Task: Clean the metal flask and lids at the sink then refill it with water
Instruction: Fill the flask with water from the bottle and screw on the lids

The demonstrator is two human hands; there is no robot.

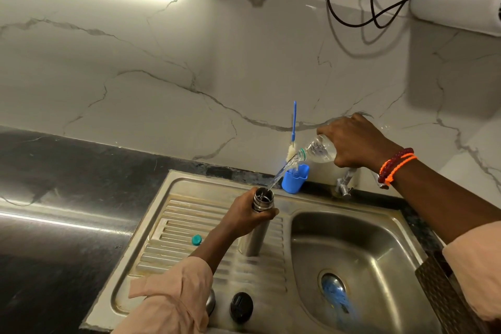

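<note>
Steel flask (257, 225) is standing upright on the ribbed drainboard (211, 238) of the sink (349, 241), with the left hand (248, 218) curling its fingers (271, 213) around it just below the open mouth. Right hand (355, 141) is gripping a tilted clear plastic bottle (317, 150), its fingers wrapped around the body, and water (282, 172) is streaming from the bottle's neck into the flask. Teal cap (196, 239) and black lid (241, 307) are lying on the drainboard.

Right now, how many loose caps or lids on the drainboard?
3: small teal plastic cap mid-drainboard; round black lid near front edge; shiny metal lid beside it, half hidden by the sleeve. More may be hidden.
</note>
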